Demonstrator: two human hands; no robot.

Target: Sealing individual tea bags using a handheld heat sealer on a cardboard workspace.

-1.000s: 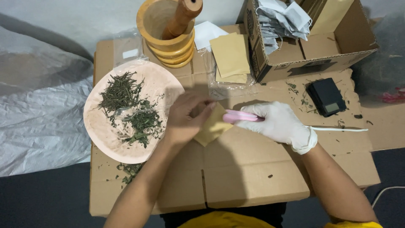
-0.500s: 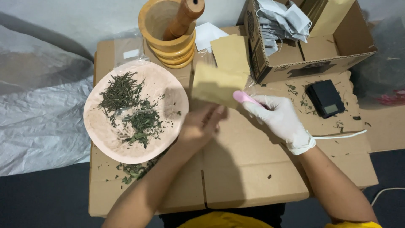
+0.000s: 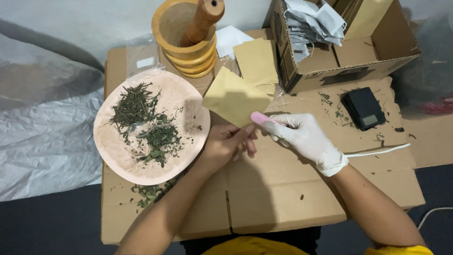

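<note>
The small tan paper pouch [image 3: 234,97] sits tilted above the middle of the flattened cardboard sheet [image 3: 283,198], one corner aimed toward eleven o'clock, its long axis running from about ten to four. The gloved right hand [image 3: 304,139] pinches a slim pink tool [image 3: 264,119] whose tip meets the pouch's lower edge; the tool lies from ten to four as well. The bare left hand [image 3: 226,144] curls just under the pouch, fingers bent, and whether it grips the pouch I cannot tell. At nine o'clock a pink plate [image 3: 113,151] carries dried green herbs [image 3: 146,125]. At twelve stands a wooden mortar [image 3: 186,40] with its pestle [image 3: 203,19] leaning in it, more tan pouches [image 3: 257,61] beside it. At one o'clock an open carton [image 3: 358,52] holds grey-white sachets [image 3: 314,21]. A small black scale [image 3: 363,108] lies at three. Grey plastic sheeting [image 3: 42,127] covers the floor at nine.
</note>
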